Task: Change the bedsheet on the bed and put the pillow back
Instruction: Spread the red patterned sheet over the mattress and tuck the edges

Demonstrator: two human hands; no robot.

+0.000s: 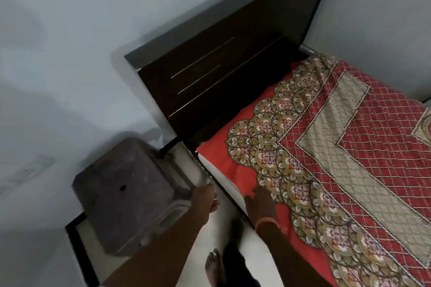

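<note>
Stool (126,196) narrows floor gap (224,223) beside bed (233,184)

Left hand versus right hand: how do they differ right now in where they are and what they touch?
The left hand reaches out over the floor gap between the stool and the bed, off the bedsheet; the right hand lies on the bedsheet's red edge. The left hand appears to hold nothing, though it is blurred; the right hand presses the sheet near the mattress side. A bangle shows on the right wrist only. Both are bare.
</note>
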